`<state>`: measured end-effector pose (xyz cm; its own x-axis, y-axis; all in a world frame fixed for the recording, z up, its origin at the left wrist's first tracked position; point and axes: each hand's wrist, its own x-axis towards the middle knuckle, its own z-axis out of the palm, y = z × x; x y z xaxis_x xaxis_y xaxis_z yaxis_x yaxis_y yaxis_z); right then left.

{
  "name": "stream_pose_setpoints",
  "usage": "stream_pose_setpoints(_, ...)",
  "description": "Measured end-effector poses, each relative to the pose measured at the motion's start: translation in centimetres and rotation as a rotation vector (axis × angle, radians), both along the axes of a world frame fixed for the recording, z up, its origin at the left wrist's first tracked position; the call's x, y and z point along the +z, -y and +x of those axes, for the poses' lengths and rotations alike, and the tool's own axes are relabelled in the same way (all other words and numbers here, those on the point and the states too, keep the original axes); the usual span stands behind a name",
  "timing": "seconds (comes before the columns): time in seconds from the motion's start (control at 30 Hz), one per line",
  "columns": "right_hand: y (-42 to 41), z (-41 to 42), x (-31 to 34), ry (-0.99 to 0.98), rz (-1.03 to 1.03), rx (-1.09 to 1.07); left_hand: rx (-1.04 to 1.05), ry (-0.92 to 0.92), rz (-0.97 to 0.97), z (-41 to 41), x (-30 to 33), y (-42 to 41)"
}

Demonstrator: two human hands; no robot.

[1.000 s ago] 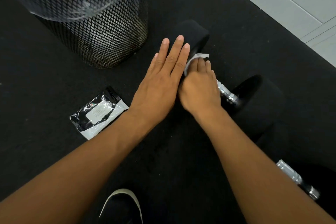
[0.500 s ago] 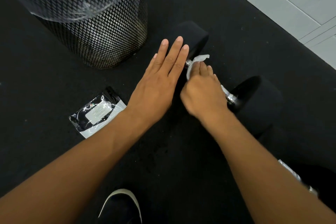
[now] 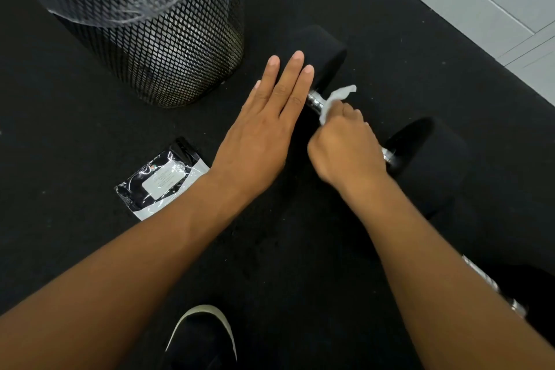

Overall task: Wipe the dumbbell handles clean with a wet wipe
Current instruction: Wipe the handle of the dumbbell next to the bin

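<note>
Right hand [image 3: 348, 150] clamps wet wipe [image 3: 333, 100] around dumbbell handle [image 3: 315, 100]; left hand [image 3: 264, 129] flat, fingers straight, at its 9 o'clock.

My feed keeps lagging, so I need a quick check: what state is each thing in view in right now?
left hand: flat, fingers straight, resting on the dumbbell's far head
right hand: curled round the handle, gripping the wet wipe
dumbbell: lying on the floor
second dumbbell: on the floor, untouched
wipe packet: flat on the floor
mesh bin: upright, lined with plastic
</note>
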<state>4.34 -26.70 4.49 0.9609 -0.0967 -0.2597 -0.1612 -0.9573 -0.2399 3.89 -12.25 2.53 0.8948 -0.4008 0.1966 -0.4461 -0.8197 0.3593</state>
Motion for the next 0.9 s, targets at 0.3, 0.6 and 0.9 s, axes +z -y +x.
stream_pose_setpoints(0.3,0.4,1.1,1.7,-0.082,0.118,-0.042,-0.002,0.002,0.010,0.2,-0.1,0.2)
stream_pose_setpoints(0.6,1.8,3.0,1.6,-0.165,0.259,-0.245,-0.017,0.033,0.038,0.3,-0.1,-0.3)
stream_pose_setpoints(0.9,0.2,-2.9,0.3,-0.046,0.061,-0.033,-0.015,0.135,0.046,2.3,2.4,0.7)
